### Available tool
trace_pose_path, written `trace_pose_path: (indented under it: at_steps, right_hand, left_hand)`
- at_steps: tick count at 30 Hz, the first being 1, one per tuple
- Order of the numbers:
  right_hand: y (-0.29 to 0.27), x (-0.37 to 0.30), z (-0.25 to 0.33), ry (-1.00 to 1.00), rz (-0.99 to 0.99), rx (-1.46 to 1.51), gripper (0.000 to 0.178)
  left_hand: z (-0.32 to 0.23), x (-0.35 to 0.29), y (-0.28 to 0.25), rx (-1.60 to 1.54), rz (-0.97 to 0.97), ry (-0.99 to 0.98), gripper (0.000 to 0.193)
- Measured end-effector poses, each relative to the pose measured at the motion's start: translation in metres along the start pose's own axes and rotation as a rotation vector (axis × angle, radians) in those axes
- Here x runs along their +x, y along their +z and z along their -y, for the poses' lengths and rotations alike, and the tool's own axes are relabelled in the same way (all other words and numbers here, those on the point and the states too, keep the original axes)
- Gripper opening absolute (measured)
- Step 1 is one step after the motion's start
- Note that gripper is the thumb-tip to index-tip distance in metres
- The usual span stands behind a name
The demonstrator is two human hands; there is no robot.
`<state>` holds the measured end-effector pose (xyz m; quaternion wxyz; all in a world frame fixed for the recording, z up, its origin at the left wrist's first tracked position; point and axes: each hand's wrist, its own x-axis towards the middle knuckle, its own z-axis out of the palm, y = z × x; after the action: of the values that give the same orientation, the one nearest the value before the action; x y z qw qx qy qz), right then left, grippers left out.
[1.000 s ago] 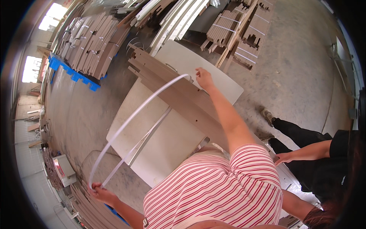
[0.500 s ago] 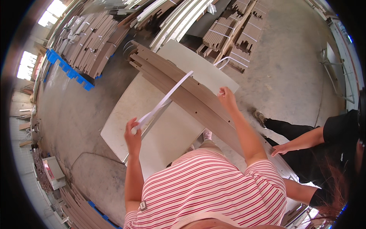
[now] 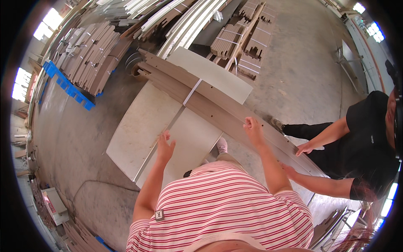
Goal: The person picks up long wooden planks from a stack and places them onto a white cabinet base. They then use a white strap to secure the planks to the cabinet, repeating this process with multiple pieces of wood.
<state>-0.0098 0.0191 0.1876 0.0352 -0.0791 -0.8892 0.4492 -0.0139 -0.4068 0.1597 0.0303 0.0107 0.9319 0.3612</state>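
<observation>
Long brown-grey boards (image 3: 218, 110) lie in a stack slantwise across a pale tabletop (image 3: 138, 122). A white strap (image 3: 192, 92) crosses them and lies against their upper faces. My left hand (image 3: 165, 148) is raised over the tabletop on the near side of the boards, fingers apart and holding nothing. Close to the near edge of the boards is my right hand (image 3: 253, 131), its fingers curled in; whether anything is inside them is hidden. A narrow dark gap (image 3: 176, 117) runs across the tabletop from the strap toward the lower left.
At the right, another person in black has one hand (image 3: 304, 148) on the boards and the other hand (image 3: 288, 170) by their near edge. Strapped board bundles (image 3: 228, 40) lie on the floor beyond the table. A blue pallet (image 3: 69, 86) carries more boards at the left.
The strap was stretched up to my left hand; now it is let go and lies across the boards. My left hand has moved right and opened. The other person's second hand has come to the boards.
</observation>
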Motion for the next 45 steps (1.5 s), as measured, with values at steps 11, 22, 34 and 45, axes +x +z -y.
trace_pose_path:
  at_steps: [11, 22, 34, 45]
  right_hand:
    - [0.038, -0.104, 0.034, -0.028, 0.250, -0.097, 0.029]
    - [0.000, -0.163, 0.009, 0.070, 0.214, -0.160, 0.031]
    - [-0.095, -0.171, -0.085, 0.079, 0.155, -0.365, 0.052]
    - [-0.189, -0.098, -0.132, 0.240, 0.402, -0.684, 0.105]
  left_hand:
    - [0.031, -0.087, 0.048, -0.271, 0.270, -0.096, 0.051]
    - [0.011, -0.111, 0.093, -0.297, 0.564, -0.062, 0.032]
    - [-0.084, -0.109, 0.177, -0.710, 0.843, -0.443, 0.033]
    - [-0.194, -0.097, 0.262, -1.115, 0.961, -0.648, 0.067]
